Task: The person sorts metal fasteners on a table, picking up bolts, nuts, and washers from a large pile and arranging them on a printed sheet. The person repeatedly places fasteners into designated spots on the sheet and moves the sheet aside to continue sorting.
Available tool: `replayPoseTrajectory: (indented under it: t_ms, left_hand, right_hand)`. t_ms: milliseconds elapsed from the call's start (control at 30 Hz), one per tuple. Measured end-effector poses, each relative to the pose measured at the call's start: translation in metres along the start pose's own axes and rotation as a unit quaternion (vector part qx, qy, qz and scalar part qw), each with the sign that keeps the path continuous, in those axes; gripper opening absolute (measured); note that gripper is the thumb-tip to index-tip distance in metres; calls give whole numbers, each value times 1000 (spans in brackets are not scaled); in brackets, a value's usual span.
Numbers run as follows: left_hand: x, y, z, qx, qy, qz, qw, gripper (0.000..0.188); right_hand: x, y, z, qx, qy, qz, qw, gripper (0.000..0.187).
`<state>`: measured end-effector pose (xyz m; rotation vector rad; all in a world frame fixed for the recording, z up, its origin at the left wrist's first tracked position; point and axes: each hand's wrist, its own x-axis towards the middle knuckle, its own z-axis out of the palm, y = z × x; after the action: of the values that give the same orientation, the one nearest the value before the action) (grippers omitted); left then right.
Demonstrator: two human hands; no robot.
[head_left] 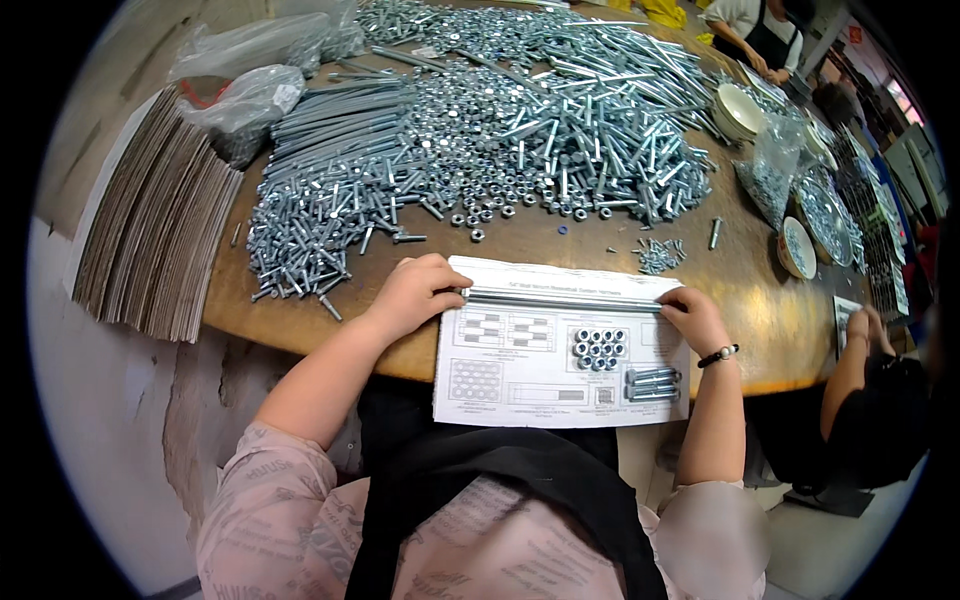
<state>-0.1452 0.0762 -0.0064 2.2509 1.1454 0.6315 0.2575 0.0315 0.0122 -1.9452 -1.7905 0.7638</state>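
A white printed card [470,345] lies at the near table edge, overhanging it slightly. Across its upper part run long thin metal rods [560,300], side by side; their exact number I cannot tell. My left hand [412,292] is closed with thumb and fingers on the rods' left end. My right hand [698,318], with a dark bracelet at the wrist, pinches their right end. Below the rods, a cluster of nuts [597,350] stands in rows on the card. Several bolts [653,384] lie together at its lower right.
Heaped bolts [310,225], nuts [465,130] and long rods [340,125] cover the table beyond. Small screws [660,255] and a lone bolt [715,233] lie past the card. Cardboard sheets [150,230] stand left; bowls [797,248] stand right. Another person's hand [868,328] is nearby.
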Motion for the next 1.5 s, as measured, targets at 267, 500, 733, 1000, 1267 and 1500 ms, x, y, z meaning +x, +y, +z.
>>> replayPoseTrajectory:
  t_ms: [267, 500, 733, 1000, 1267, 1500]
  left_hand:
    - [-20, -6, -8, -94, 81, -104, 987, 35]
    - [-14, -65, -50, 278, 171, -36, 945, 21]
    - [-3, -77, -59, 506, 85, 51, 857, 15]
    - [-2, -82, -78, 278, 101, -33, 955, 11]
    - [-2, -90, -92, 354, -70, 87, 928, 13]
    - [9, -85, -107, 499, -145, 263, 812, 8]
  right_hand:
    - [41, -82, 30, 15, 12, -177, 984, 17]
    - [86, -180, 124, -84, -106, -299, 944, 21]
    - [107, -253, 204, -190, -102, -309, 926, 36]
    - [116, -257, 220, -239, -124, -310, 912, 21]
    - [114, -252, 195, -269, -146, -292, 906, 20]
    - [114, -229, 129, 5, -145, -219, 965, 27]
